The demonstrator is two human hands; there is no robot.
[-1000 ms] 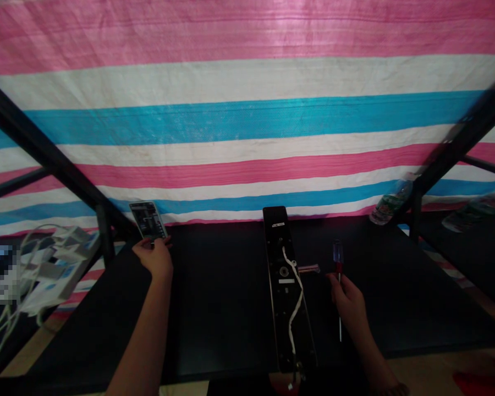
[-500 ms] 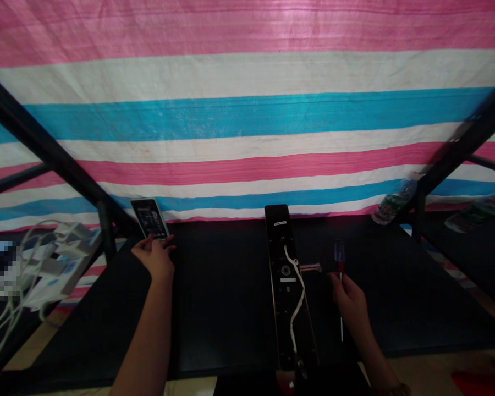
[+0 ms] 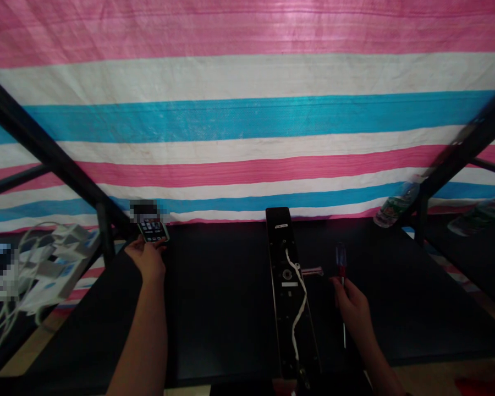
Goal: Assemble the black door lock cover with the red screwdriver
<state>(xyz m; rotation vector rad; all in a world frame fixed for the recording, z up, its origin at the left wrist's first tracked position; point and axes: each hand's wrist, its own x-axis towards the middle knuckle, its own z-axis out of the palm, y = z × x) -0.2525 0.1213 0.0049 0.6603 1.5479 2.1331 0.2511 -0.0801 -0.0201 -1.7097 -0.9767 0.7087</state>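
Observation:
My left hand (image 3: 148,261) is at the lower end of a phone (image 3: 154,231), its fingers closed about the bottom edges. The phone leans back near the striped sheet with its screen lit. A screwdriver (image 3: 341,256) with a clear blue and red handle is held in my right hand (image 3: 352,302), the metal shaft pointing towards me. Left of that hand lies a long black panel (image 3: 286,308), with a white cable (image 3: 300,313) running down it. A short shiny bar (image 3: 312,271) sticks out from its right side.
The black table (image 3: 218,308) has a striped sheet (image 3: 247,121) behind it and dark frame bars (image 3: 66,165) on both sides. A plastic bottle (image 3: 390,212) tilts at the back right. White chargers and cables (image 3: 66,247) crowd the left side; another bottle (image 3: 480,217) lies far right.
The phone's screen now shows rows of icons instead of a darker picture. My left hand has shifted slightly left. My right hand still holds the screwdriver, and the panel lies as before.

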